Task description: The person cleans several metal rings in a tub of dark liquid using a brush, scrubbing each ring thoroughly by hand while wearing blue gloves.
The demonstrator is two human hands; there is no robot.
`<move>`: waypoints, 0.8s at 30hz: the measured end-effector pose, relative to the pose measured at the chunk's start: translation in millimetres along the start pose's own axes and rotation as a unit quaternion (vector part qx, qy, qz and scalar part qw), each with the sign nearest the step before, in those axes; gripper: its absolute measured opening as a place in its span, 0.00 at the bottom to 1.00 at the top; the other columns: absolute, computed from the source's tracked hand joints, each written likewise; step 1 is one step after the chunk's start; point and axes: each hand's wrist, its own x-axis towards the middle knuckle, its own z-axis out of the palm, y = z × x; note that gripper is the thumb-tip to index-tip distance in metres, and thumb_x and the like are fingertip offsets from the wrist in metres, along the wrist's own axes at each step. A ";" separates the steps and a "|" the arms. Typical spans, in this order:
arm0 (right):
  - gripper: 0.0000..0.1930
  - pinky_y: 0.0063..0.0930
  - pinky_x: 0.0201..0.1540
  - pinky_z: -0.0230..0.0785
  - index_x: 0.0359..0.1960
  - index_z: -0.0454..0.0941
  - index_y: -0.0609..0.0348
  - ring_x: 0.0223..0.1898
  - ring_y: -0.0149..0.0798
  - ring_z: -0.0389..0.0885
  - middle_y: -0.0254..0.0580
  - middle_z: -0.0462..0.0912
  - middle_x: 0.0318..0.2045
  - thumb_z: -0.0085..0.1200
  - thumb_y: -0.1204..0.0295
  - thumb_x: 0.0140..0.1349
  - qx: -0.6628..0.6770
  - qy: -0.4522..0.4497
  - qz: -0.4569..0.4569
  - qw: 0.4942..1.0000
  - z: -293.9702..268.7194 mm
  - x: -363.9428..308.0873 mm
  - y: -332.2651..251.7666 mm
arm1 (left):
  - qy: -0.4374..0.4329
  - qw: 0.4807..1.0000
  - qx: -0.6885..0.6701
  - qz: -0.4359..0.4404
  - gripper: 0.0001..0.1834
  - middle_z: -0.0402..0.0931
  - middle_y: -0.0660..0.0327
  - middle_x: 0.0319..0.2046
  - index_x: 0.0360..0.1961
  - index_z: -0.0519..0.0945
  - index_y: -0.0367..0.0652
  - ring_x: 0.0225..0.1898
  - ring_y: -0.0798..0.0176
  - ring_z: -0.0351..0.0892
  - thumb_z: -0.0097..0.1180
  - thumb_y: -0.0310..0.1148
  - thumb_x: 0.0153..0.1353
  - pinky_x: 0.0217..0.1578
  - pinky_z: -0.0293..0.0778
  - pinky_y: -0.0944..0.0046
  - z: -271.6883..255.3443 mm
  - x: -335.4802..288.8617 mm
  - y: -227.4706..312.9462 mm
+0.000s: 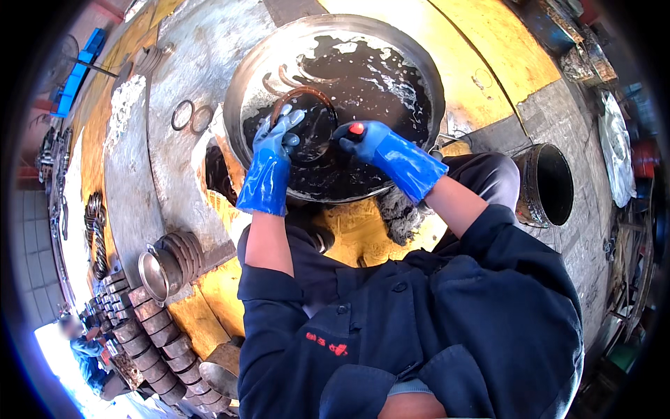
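A wide round metal basin (232, 91) holds dark liquid with pale foam patches. Over it, a brown metal ring (322, 96) is tilted up, its lower part hard to make out against the liquid. My left hand (274, 150), in a blue rubber glove, grips the ring's left side between thumb and fingers. On the ring's other side, my right hand (373, 143), gloved the same way, is closed around a tool whose red handle end (356, 128) shows above the fist. The tool's working end is hidden. Other curved rims (317, 70) show in the liquid behind the ring.
A dark bucket (522, 183) stands at the right. Two thin rings (183, 115) lie left of the basin. Several metal rings (162, 274) and stacked brown cylinders (150, 363) sit at lower left. Grey rags (401, 218) lie below the basin. Another person (87, 353) is at far lower left.
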 end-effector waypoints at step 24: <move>0.09 0.22 0.32 0.70 0.40 0.82 0.62 0.33 0.26 0.77 0.36 0.81 0.31 0.55 0.70 0.64 0.217 -0.007 0.082 0.973 -23.4 28.1 -66.4 | -0.150 0.964 0.154 0.156 0.18 0.83 0.64 0.41 0.51 0.81 0.38 0.40 0.70 0.78 0.60 0.20 0.57 0.45 0.74 0.68 -8.9 13.1 -45.7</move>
